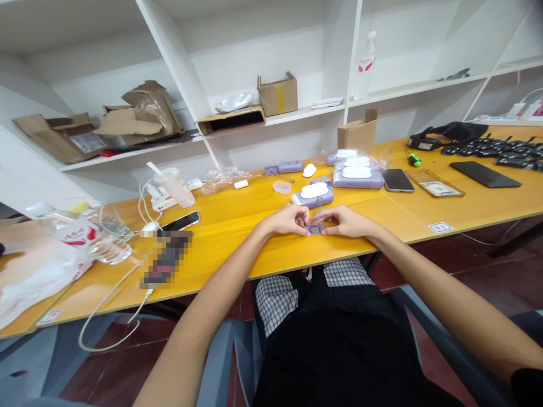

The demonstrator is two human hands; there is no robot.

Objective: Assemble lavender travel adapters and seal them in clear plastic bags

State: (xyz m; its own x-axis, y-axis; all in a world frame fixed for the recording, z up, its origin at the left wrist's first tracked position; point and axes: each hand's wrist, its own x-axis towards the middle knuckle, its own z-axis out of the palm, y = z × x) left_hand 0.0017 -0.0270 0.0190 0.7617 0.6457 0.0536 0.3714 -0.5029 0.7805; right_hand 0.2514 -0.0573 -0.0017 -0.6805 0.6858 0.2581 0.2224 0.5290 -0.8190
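Note:
Near the table's front edge, my left hand [291, 220] and my right hand [341, 221] pinch a small purple plastic part [314, 230] from its two sides. It has an orange-looking spot in its middle. Just above it, between my fingers, shows what looks like a thin metal coil spring [318, 208]; I cannot tell which hand, if either, touches it. Right behind my hands lies a purple-and-white plastic device [314, 194]. Farther back to the right are more such purple devices [358, 176], partly under clear plastic. My fingertips hide part of the piece.
Purple housings [290, 166], a white oval cover [309, 170] and a pinkish tray [282, 187] lie at the back. Phones [399, 180] and a clear case [436, 184] are to the right. Leftward stand a plastic cup [176, 187], cables and a water bottle [80, 233]. Shelves rise behind.

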